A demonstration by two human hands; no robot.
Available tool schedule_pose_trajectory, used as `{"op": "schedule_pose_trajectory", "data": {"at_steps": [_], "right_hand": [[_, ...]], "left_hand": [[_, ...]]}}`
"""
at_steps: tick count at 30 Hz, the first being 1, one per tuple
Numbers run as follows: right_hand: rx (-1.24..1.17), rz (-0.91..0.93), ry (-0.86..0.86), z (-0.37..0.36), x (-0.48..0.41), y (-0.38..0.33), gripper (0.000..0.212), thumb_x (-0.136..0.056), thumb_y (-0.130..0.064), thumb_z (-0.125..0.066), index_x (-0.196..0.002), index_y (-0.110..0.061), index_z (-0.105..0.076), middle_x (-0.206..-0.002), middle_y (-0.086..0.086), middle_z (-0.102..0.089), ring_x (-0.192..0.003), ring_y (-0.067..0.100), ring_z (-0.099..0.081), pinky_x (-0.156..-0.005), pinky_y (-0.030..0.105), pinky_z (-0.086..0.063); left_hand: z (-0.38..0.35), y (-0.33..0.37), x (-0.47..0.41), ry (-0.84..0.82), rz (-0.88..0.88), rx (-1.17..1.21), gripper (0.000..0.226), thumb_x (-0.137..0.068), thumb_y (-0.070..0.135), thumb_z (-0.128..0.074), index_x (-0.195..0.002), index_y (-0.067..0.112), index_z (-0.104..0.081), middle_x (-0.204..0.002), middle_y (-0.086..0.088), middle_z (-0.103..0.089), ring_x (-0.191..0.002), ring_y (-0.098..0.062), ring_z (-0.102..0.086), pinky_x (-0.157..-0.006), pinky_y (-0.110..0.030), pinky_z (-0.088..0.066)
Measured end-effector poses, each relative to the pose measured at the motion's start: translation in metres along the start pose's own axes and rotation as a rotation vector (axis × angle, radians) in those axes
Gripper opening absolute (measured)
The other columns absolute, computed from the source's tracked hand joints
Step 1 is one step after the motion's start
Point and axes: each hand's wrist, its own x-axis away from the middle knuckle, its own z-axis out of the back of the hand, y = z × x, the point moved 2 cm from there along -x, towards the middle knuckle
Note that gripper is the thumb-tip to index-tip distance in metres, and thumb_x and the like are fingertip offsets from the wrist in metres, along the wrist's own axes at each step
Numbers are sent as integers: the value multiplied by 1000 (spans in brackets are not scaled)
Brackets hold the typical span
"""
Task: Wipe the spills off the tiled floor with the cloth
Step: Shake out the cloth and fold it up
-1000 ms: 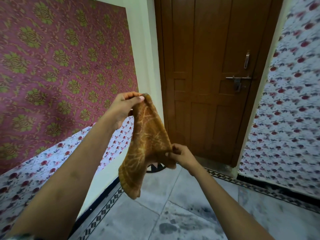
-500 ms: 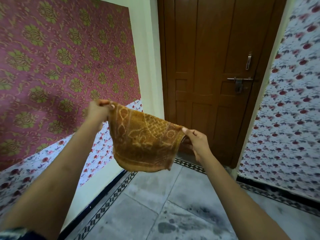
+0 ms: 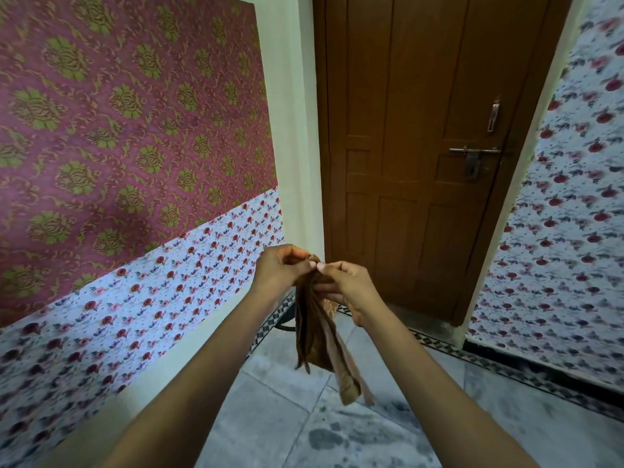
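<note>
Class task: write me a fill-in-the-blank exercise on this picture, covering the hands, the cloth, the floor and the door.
1. The left hand and right hand pinch the cloth at its ____ end.
2. The cloth hangs ____ the floor, not touching it.
3. The dark spills lie near the ____ edge of the picture.
4. The brown door is ____.

Missing words: top; above; bottom; shut.
</note>
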Motion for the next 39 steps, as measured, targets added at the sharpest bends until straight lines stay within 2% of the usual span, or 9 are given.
{"op": "schedule_pose_trajectory", "data": {"at_steps": [7,14,18,21,23,28,32,35,39], "right_hand": [[-25,73,27,1,1,-3,9,-88,-16,-63,-87,-7,-66,-82,12,-71,-66,17,-70,-68,27,-58],[36,128,5,-3,5,-12,22,-95,-25,-52,-87,-15,-70,-88,9,-71,-85,20,-68,-77,25,-54],[237,252,68,5,-2,-5,15,-91,-21,-57,-105,-18,-62,-113,5,-59,-109,19,-53,-78,20,-43],[203,62,64,15,-12,7,66,-80,-41,-70,-132,-21,-36,-128,-3,-41,-124,22,-41,-98,36,-39],[59,-83,-100,15,-15,14,82,-69,-51,-75,-133,-16,-40,-131,0,-49,-126,24,-44,-106,42,-36],[-187,90,-119,13,-14,-4,38,-70,-32,-72,-102,-14,-64,-109,8,-66,-113,28,-57,-95,37,-48],[124,460,-79,-2,-4,-50,10,-90,-26,-58,-100,-24,-59,-99,-5,-64,-92,2,-61,-76,14,-50],[180,586,-34,-18,-1,-77,7,-92,-27,-56,-98,-24,-57,-94,-6,-62,-90,4,-61,-78,17,-51],[53,491,-28,-28,-5,-98,21,-92,-29,-57,-110,-18,-58,-102,-1,-65,-98,13,-63,-78,21,-54]], "left_hand": [[1,1,2,16,-113,-215,18,-84,9,-68,-101,6,-73,-94,-9,-72,-90,-21,-68,-88,-39,-54],[3,8,2,35,-333,-529,24,-77,18,-76,-100,13,-73,-93,-2,-73,-85,-14,-67,-81,-25,-52],[15,16,-1,58,-293,-290,14,-80,5,-69,-91,14,-71,-85,-3,-70,-80,-14,-65,-77,-26,-52],[27,28,-1,-31,-156,15,15,-85,0,-62,-87,13,-68,-82,-4,-68,-79,-17,-64,-72,-28,-55],[35,35,-4,-63,-85,109,14,-87,2,-60,-88,13,-67,-81,-3,-66,-78,-16,-63,-66,-24,-54],[54,33,-8,-70,-6,206,12,-91,5,-56,-88,14,-64,-81,-4,-63,-80,-20,-61,-69,-28,-54],[59,28,-11,22,8,266,11,-96,16,-51,-94,21,-60,-89,-5,-62,-87,-26,-60,-77,-38,-55],[55,29,-11,-24,-39,367,12,-97,34,-46,-105,29,-54,-106,-6,-59,-100,-31,-58,-86,-47,-53],[36,7,-2,-314,52,406,84,-65,63,-70,-132,19,-43,-126,-9,-59,-115,-29,-58,-96,-44,-48]]}}
